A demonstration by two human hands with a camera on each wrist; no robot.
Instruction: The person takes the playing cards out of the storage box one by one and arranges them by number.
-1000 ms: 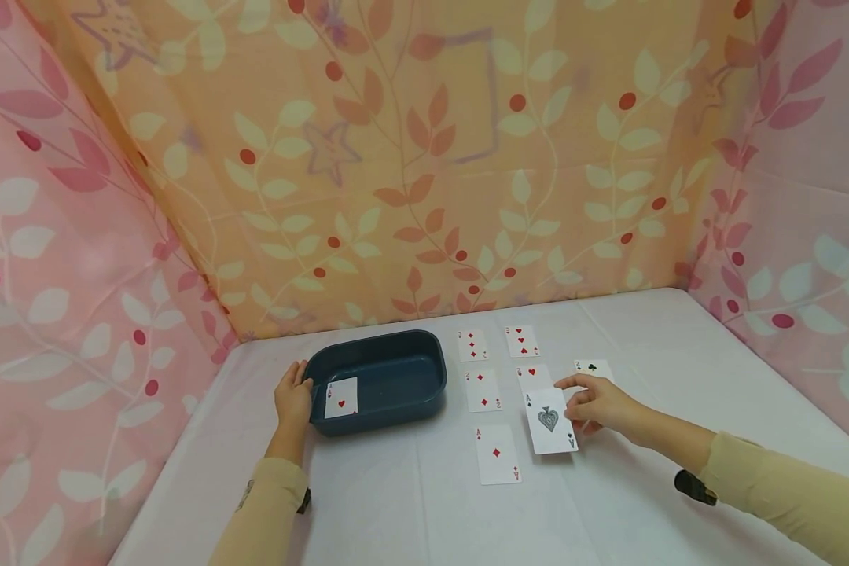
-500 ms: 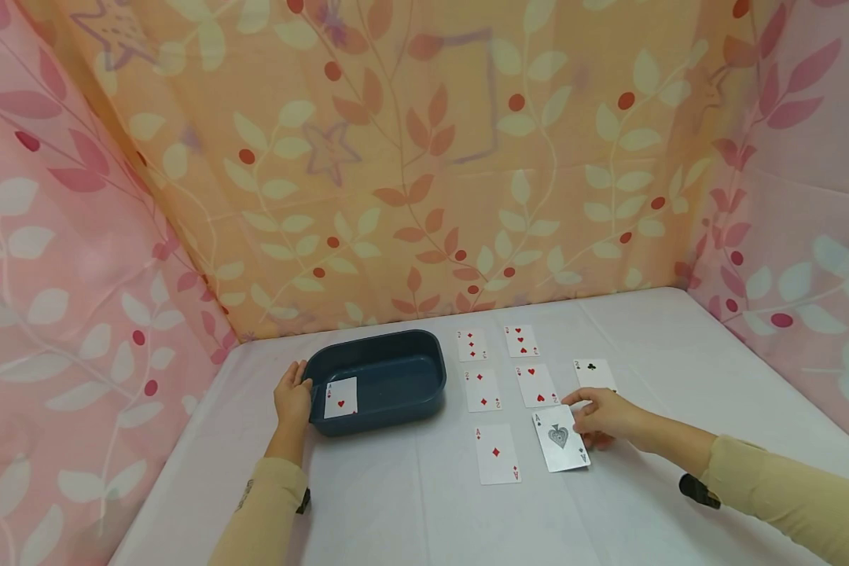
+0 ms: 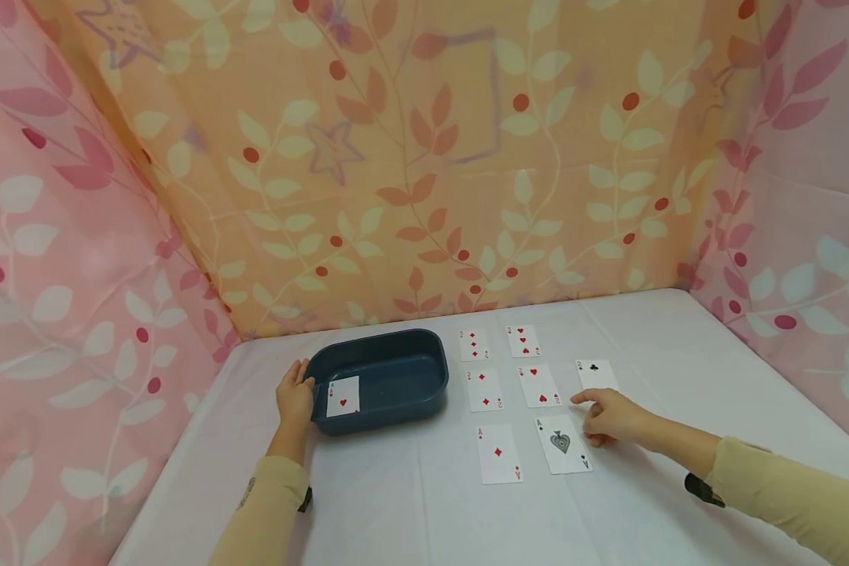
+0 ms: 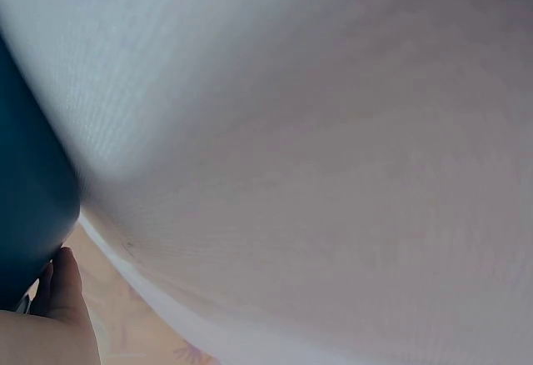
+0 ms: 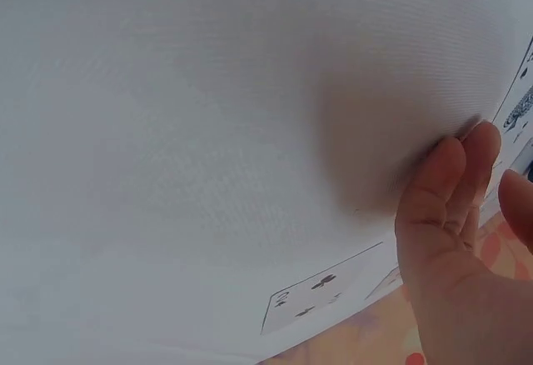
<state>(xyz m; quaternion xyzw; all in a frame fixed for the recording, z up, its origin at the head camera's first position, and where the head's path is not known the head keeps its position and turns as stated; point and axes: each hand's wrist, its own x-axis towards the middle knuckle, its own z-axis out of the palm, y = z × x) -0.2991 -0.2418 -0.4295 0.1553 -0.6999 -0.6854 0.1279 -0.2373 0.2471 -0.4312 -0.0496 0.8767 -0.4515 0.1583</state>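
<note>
My left hand (image 3: pixel 295 399) grips the left end of a dark blue rectangular dish (image 3: pixel 435 393). Inside the dish, at its left, lies an ace of hearts (image 3: pixel 343 395). In the left wrist view, fingers (image 4: pixel 67 286) bear against the dish's outer wall. My right hand (image 3: pixel 619 417) is empty, fingers bent loosely and index finger extended, low over the cloth just right of an ace of spades (image 3: pixel 560 445) lying face up. Left of that card is an ace of diamonds (image 3: pixel 498 454). A two of clubs (image 3: pixel 597 374) lies just beyond the right hand.
Behind the aces lie a two of diamonds (image 3: pixel 484 391) and two of hearts (image 3: pixel 538 385). Farther back are a three of diamonds (image 3: pixel 474 345) and three of hearts (image 3: pixel 523 341). A white cloth (image 3: pixel 368 503) covers the table, with patterned curtains (image 3: pixel 424 157) around it.
The right hand lowered the ace of spades toward me onto the cloth, right of the ace of diamonds, and let go of it. The left hand stayed at the dish.
</note>
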